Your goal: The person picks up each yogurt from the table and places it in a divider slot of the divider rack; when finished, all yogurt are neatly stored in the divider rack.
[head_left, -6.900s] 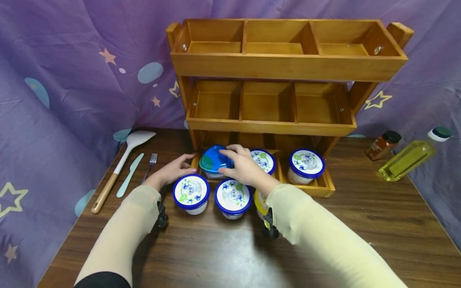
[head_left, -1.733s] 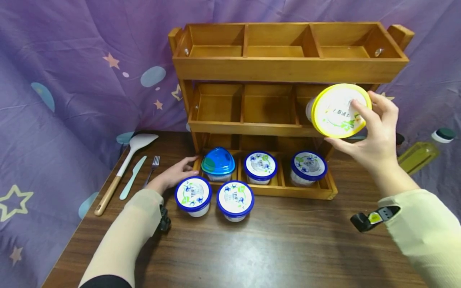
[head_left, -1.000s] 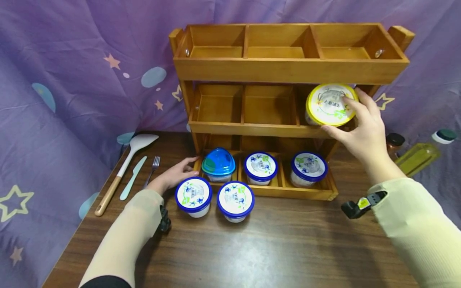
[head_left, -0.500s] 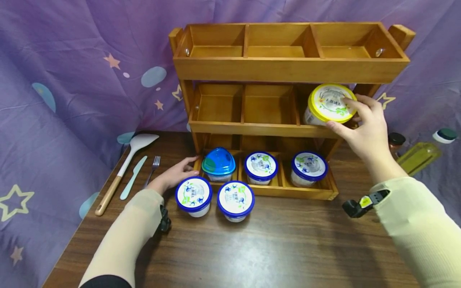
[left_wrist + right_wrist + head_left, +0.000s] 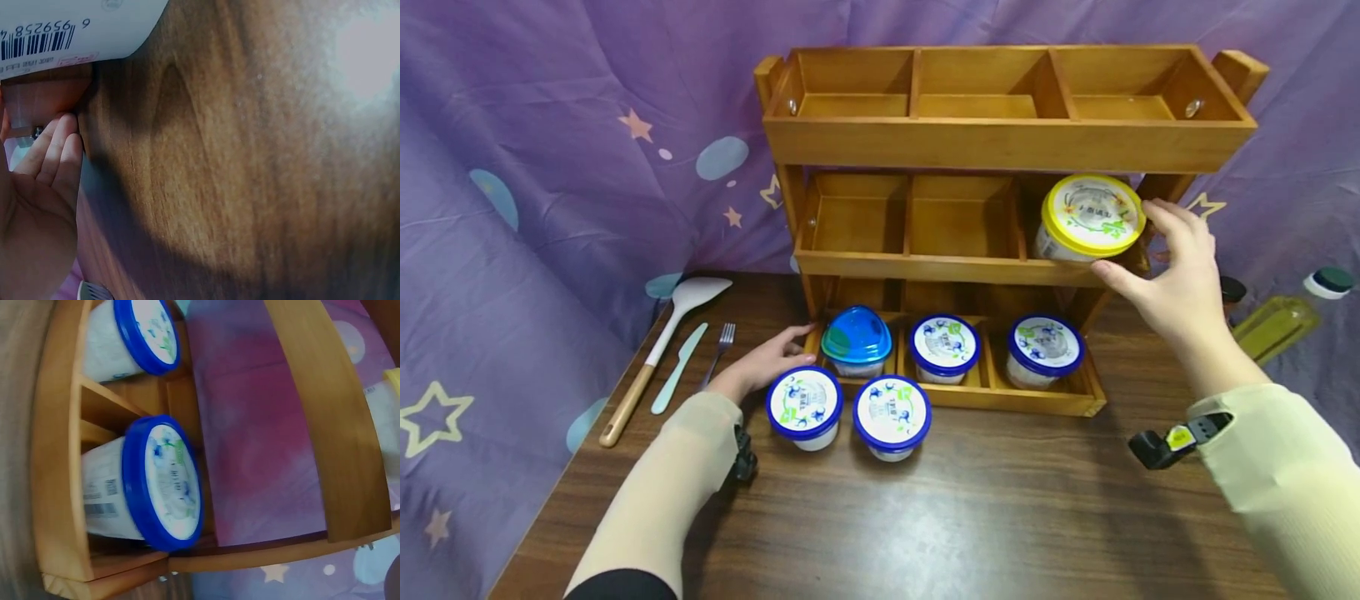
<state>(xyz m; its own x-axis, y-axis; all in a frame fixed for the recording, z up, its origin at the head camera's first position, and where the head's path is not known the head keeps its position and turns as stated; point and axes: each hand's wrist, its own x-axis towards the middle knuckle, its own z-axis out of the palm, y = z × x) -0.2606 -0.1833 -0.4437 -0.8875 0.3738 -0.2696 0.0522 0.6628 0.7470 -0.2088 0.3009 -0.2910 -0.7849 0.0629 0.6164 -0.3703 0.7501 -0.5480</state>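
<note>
A tub with a yellow-rimmed lid (image 5: 1093, 214) stands in the right compartment of the rack's middle tier, tilted a little. My right hand (image 5: 1183, 283) is beside it, thumb and fingers spread just off the lid's right side, holding nothing. In the right wrist view only a sliver of this tub (image 5: 384, 419) shows. My left hand (image 5: 767, 362) rests against the left end of the wooden rack's bottom tier (image 5: 1030, 403), fingers extended. In the left wrist view the fingers of my left hand (image 5: 47, 187) lie along the wood, near a white tub with a barcode (image 5: 62, 37).
The bottom tier holds a blue-lidded container (image 5: 856, 335) and two blue-rimmed tubs (image 5: 944, 344). Two similar tubs (image 5: 891, 414) stand in front on the table. A turner (image 5: 658, 350), knife (image 5: 679, 369) and fork (image 5: 721, 346) lie left; an oil bottle (image 5: 1285, 321) and a dark-capped jar (image 5: 1232, 289) are right.
The right hand has carried the yellow-rimmed tub from the table to the middle tier's right compartment, then drawn back off it to the right. The left hand has stayed by the rack.
</note>
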